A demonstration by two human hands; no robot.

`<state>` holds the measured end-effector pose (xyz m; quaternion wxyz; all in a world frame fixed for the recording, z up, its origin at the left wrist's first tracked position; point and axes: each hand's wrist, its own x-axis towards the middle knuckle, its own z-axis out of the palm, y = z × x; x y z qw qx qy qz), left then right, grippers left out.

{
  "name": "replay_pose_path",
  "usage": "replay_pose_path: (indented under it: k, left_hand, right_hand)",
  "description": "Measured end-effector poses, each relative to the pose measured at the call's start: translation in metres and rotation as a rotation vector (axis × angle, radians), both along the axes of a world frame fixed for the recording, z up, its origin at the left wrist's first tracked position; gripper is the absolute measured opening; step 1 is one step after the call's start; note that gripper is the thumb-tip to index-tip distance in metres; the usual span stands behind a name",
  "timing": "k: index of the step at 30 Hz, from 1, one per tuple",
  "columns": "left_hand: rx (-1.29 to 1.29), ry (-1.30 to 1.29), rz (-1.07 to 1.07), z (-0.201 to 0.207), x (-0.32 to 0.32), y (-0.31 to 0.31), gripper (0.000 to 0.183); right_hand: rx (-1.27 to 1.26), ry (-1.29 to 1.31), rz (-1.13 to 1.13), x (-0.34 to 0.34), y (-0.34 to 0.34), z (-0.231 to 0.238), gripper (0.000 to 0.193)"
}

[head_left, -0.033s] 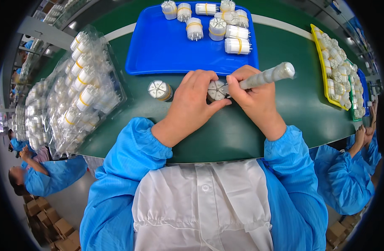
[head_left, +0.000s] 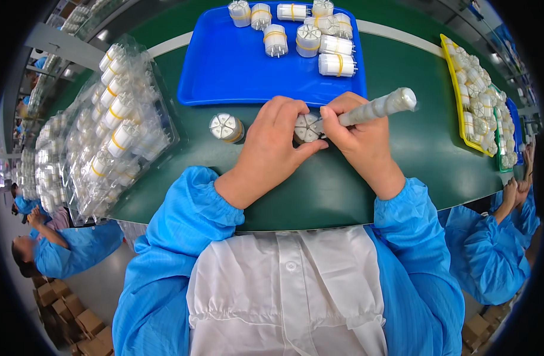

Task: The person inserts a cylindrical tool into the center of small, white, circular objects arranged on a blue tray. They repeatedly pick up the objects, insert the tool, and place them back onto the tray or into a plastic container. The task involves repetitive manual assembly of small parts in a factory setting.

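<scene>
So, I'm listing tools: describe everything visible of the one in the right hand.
The tool has a thick, pale, lumpy handle that looks wrapped in clear film, with a blunt end. The right hand grips it, and it slants up to the right. Its other end is mostly hidden near the round part in the left hand; contact is unclear.

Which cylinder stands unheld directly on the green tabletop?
The yellow-banded cylinder just left of the left hand, unlike the held cylinder and those in the blue tray.
</scene>
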<state>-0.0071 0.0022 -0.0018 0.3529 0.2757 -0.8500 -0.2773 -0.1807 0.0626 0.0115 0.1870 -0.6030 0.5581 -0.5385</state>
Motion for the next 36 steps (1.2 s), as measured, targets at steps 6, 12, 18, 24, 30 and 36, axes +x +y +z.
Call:
replay_pose_path:
  k: [6, 12, 18, 24, 30, 36]
  left_hand:
    - [-0.059, -0.030, 0.008, 0.005, 0.001, 0.001, 0.048]
    - [0.034, -0.012, -0.042, 0.011, 0.002, 0.009, 0.057]
    - [0.056, 0.024, -0.063, 0.008, 0.001, 0.008, 0.058]
    - [0.035, -0.086, -0.018, 0.004, 0.002, 0.005, 0.059]
    - [0.136, 0.062, -0.081, 0.000, 0.000, 0.007, 0.059]
    - [-0.040, -0.099, 0.004, 0.004, 0.001, 0.005, 0.063]
  right_hand:
    - [-0.074, -0.034, 0.011, 0.000, -0.003, -0.007, 0.011]
    - [-0.021, -0.041, -0.055, -0.006, -0.001, 0.006, 0.012]
    - [0.051, 0.022, -0.038, -0.003, -0.001, 0.004, 0.012]
    - [-0.015, -0.037, -0.030, -0.008, -0.003, 0.000, 0.012]
    - [0.089, -0.092, -0.007, -0.008, 0.000, 0.005, 0.013]
    - [0.067, -0.028, 0.004, -0.009, -0.002, -0.001, 0.013]
